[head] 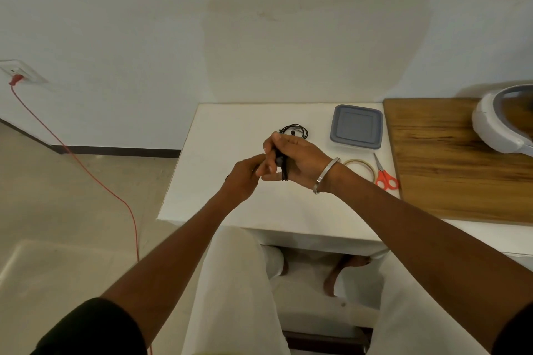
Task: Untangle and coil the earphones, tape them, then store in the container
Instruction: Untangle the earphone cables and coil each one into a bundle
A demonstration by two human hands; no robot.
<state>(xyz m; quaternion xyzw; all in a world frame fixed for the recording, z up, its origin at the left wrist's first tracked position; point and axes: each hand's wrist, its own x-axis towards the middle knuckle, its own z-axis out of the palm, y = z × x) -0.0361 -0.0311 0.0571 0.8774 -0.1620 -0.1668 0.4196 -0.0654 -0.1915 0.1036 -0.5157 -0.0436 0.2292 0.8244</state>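
Note:
Black earphones are wound in a tight bundle around the fingers of my right hand, which is closed on them above the white table. My left hand touches the bundle from the left, fingertips pinched at the cable. A second coil of black earphones lies on the table just behind my right hand. The grey container, lid on, sits at the back right of the table. A roll of clear tape lies beside my right wrist, partly hidden by it.
Red-handled scissors lie right of the tape. A wooden board abuts the table on the right, carrying a white round appliance. A red cable runs from a wall socket across the floor at left.

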